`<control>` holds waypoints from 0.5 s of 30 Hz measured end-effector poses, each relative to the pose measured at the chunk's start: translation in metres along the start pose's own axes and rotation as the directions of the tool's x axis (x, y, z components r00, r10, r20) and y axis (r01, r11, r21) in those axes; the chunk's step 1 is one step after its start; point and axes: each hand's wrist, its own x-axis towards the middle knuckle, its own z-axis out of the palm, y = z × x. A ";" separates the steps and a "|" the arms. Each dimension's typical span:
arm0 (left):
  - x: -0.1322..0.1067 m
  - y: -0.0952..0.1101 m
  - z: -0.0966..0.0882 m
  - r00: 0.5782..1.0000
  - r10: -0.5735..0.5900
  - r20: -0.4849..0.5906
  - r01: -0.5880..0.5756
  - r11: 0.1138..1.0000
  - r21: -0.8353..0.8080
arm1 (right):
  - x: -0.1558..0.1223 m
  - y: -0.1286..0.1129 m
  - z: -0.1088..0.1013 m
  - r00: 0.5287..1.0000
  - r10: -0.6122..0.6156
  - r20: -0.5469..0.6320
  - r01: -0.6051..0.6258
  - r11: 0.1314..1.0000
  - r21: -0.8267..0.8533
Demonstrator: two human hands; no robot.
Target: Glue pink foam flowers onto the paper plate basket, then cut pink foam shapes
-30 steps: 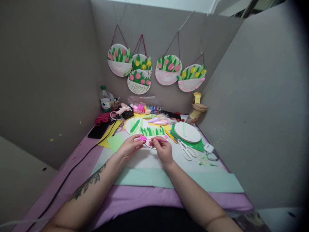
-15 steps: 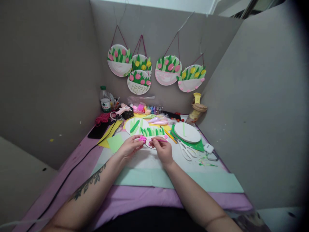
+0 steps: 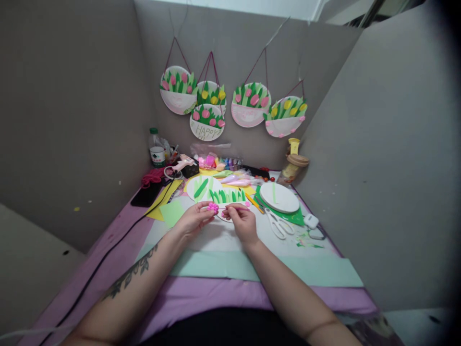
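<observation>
A small bright pink clay flower [image 3: 212, 207] is pinched between the fingertips of my left hand [image 3: 197, 217]. My right hand [image 3: 242, 221] grips a thin pink stick-like tool [image 3: 244, 209], whose narrow tip points left at the flower; whether it touches cannot be made out. Beneath and behind both hands lies a white paper plate [image 3: 232, 205] with green paper leaves [image 3: 226, 196] along its upper edge and a pink flower [image 3: 247, 204] on its right side. My hands cover part of that plate.
White scissors [image 3: 279, 226], a pencil [image 3: 254, 203] and stacked white plates [image 3: 279, 197] lie to the right. A glue gun [image 3: 182, 163], a bottle [image 3: 157, 149] and a phone [image 3: 146, 194] stand or lie at left, with a black cable [image 3: 118, 240]. Decorated plates [image 3: 251, 105] hang behind.
</observation>
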 end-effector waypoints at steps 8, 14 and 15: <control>0.000 -0.001 -0.001 1.000 0.002 -0.002 -0.002 1.000 -0.010 | 0.000 0.003 0.000 0.999 0.042 0.008 -0.042 0.998 0.036; -0.001 0.002 0.001 0.999 0.003 -0.034 -0.003 1.000 -0.007 | 0.012 -0.005 -0.003 0.991 0.071 -0.114 -0.037 0.961 0.274; 0.000 0.002 0.001 0.999 0.007 -0.041 -0.007 1.000 -0.010 | 0.010 -0.013 0.000 0.990 0.075 -0.121 -0.034 0.951 0.307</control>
